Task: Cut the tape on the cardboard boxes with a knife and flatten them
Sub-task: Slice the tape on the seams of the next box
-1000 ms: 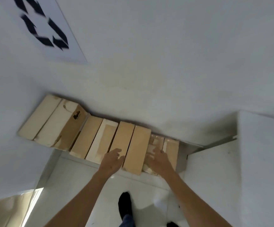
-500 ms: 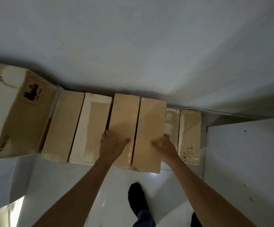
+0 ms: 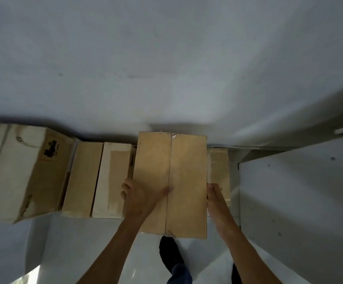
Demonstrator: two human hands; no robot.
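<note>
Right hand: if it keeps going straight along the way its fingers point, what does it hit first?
The right hand points away from the person along the held box's right side. Straight on, it would likely first meet the narrow box standing just right of it, then the wall. Depth is unclear.

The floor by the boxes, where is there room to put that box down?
Bare pale floor lies in front of the row of tan cardboard boxes, left of the dark shoe. Along the white wall it is crowded: boxes stand side by side. Both hands, left hand and right hand, hold the taped brown box.
</note>
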